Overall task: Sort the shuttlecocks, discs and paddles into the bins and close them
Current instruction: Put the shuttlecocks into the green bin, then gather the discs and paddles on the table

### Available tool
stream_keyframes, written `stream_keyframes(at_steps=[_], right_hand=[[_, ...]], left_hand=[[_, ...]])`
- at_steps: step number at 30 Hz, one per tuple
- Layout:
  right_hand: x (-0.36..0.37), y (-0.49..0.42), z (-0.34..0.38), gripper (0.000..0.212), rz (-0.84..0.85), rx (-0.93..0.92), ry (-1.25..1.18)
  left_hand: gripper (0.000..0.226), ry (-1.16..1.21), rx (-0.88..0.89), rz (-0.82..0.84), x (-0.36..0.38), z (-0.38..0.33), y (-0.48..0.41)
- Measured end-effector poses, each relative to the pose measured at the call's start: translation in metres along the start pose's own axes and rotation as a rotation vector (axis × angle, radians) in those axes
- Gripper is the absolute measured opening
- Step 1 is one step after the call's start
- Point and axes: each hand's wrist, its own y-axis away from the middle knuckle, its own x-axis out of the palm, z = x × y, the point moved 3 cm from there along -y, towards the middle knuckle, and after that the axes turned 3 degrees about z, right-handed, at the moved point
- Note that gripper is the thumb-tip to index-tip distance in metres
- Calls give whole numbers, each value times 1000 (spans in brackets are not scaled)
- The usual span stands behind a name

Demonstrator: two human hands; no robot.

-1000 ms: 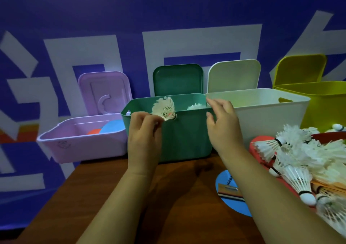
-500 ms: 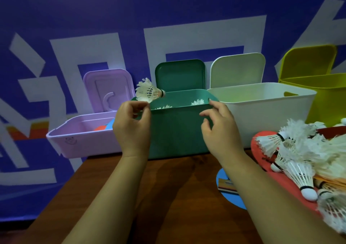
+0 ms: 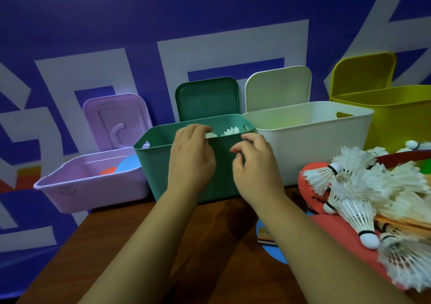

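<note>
1. Far left, a low purple bin [image 3: 93, 187] sits on a wooden table [image 3: 144, 245]. Its purple lid [image 3: 116, 119] is propped upright behind it, leaving the top clear for filling. 2 discs [image 3: 123, 167], 1 orange and 1 blue, lie inside.
2. Just beside it stands a taller green bin [image 3: 158, 163], with its green lid [image 3: 207, 98] also leaning upright at the back. A few stored shuttlecocks [image 3: 231, 131] show white inside, near the right end.
3. The left hand [image 3: 190, 161] reaches over the green bin's front rim. Its curled fingertips pinch what appears to be a white shuttlecock [image 3: 211, 135], mostly hidden by the hand. It is held over the opening, probably to drop it in with the others.
4. The right hand [image 3: 254, 166] hovers in front of the same bin with fingers loosely curled, holding nothing.
5. Further right come a white bin [image 3: 314, 145] and a yellow bin [image 3: 401, 117], both with lids propped up. No contents are visible in either.
6. At the near right, a pile of shuttlecocks [image 3: 373, 182] rests on a red paddle [image 3: 335, 233], within easy reach. A blue disc [image 3: 272, 253] lies on the table, partly under the right forearm. Much of the sorting looks undone.
</note>
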Motion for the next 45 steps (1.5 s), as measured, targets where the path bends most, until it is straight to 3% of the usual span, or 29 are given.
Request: stream_keyframes(at_steps=[4, 9, 12, 21, 25, 29, 32, 35, 42, 45], right_hand=[[-6, -3, -5, 26, -52, 107, -67], [-15, -10, -11, 35, -62, 243, -151], [-23, -13, -12, 35, 9, 302, -161], [-76, 24, -24, 30, 261, 288, 38], [-101, 57, -35, 34, 303, 332, 30], [-112, 93, -43, 32, 427, 320, 146], [-109, 117, -48, 31, 503, 265, 212], [-100, 138, -46, 45, 563, 94, 437], [-110, 135, -25, 41, 306, -10, 441], [-114, 132, -19, 31, 265, -3, 441]], left_hand=[[30, 70, -12, -36, 10, 4, 37], [25, 79, 54, 285, 41, 13, 78], [24, 142, 55, 461, 54, 14, 86], [7, 383, 74, 692, 55, -13, 89], [26, 454, 120, 837, 50, -29, 94], [43, 377, 216, 965, 52, -40, 100], [35, 354, 208, 961, 53, -45, 101], [23, 539, 57, 941, 48, -47, 99], [14, 983, -53, 746, 23, -67, 89], [33, 1073, -101, 702, 25, -61, 86]])
